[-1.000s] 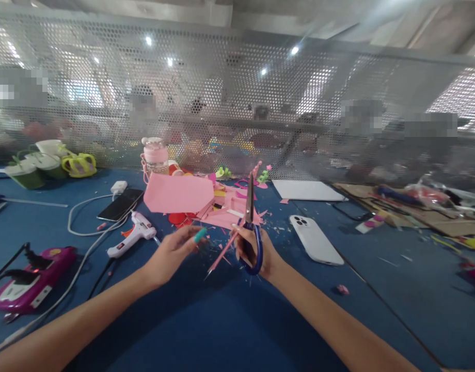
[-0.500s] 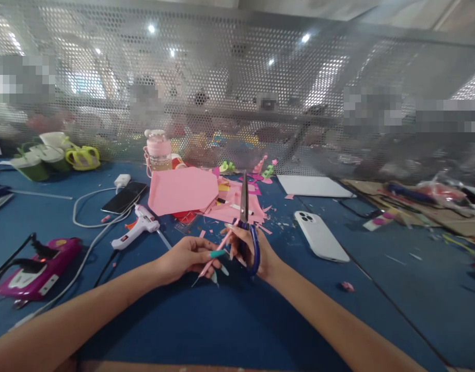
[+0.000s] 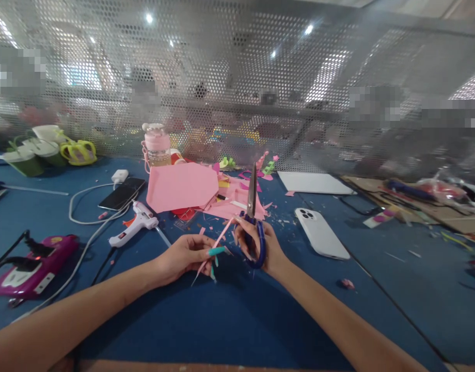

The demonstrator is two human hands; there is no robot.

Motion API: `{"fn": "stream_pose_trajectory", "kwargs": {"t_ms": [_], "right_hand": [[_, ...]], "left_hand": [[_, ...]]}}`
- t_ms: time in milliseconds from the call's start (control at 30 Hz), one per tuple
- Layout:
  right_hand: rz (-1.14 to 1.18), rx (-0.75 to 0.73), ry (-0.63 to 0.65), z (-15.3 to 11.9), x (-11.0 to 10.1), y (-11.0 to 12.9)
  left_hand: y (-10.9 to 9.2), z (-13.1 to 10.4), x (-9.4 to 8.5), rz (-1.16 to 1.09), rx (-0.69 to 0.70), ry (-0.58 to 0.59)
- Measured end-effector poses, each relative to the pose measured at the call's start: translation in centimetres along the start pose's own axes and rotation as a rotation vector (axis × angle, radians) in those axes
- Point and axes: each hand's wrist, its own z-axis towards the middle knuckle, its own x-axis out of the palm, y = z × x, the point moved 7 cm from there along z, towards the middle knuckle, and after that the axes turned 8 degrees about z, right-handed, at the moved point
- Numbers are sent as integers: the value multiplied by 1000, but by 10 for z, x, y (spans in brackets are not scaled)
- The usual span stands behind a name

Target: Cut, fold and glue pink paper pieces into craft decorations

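Between the thumb and fingers of my left hand [image 3: 191, 256] is a narrow pink paper strip [image 3: 223, 232], slanting up to the right. My right hand [image 3: 265, 246] holds blue-handled scissors [image 3: 252, 199], blades together and pointing up, away from me. The strip's upper end reaches the fingertips of my right hand; whether they pinch it is unclear. Behind the hands lie a large pink paper sheet [image 3: 183, 187] and a pile of pink paper pieces [image 3: 237, 206].
On the left are a glue gun [image 3: 135, 225], a black phone [image 3: 122, 194], cables and a magenta power strip [image 3: 36, 268]. A pink-lidded bottle [image 3: 157, 144] stands behind. At right lie a white phone [image 3: 321, 233], a white sheet [image 3: 315, 183] and cardboard [image 3: 415, 206].
My right hand and the scissors have shifted slightly right, away from my left hand. More of the pink strip shows between the hands. The view has moved slightly.
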Motion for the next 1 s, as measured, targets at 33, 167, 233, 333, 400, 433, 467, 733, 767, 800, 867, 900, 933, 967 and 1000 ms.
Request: {"fn": "stream_pose_trajectory", "kwargs": {"t_ms": [33,167,233,333,400,433,467,733,767,800,867,900,933,967,1000], "right_hand": [[-79,-34,-19,-1,-3,3],[-443,-163,-57,-5,-10,15],[-657,-237,-50,-9,-7,19],[-1021,-364,-26,-14,4,20],[-1219,-459,-19,-17,12,19],[-1283,-500,-15,-18,14,19],[-1319,-530,-11,-18,16,19],[-977,-310,79,-11,-4,19],[-973,-304,87,-11,-6,20],[-1000,-328,85,-10,-9,23],[-1138,-457,55,-11,-12,33],[-1234,-544,35,-12,-12,39],[-1333,-634,11,-13,-13,44],[-1426,-720,-8,-14,-14,48],[-1504,-794,-18,-14,-16,52]], "left_hand": [[-2,0,-1,-2,23,-19],[-7,-2,-9,-45,71,-100],[-6,-2,-12,-75,73,-125],[-4,-2,-16,-113,84,-145],[-3,-2,-17,-134,84,-146],[-3,-2,-18,-144,82,-139],[-3,-2,-18,-153,77,-126],[-26,-8,-28,-86,131,-47],[-30,-8,-31,-64,148,-46],[-34,-8,-34,-30,168,-46],[-41,-8,-38,100,210,-55],[-45,-8,-40,198,230,-65],[-47,-8,-42,310,250,-84],[-50,-7,-44,431,273,-110],[-53,-7,-46,559,302,-141]]}}
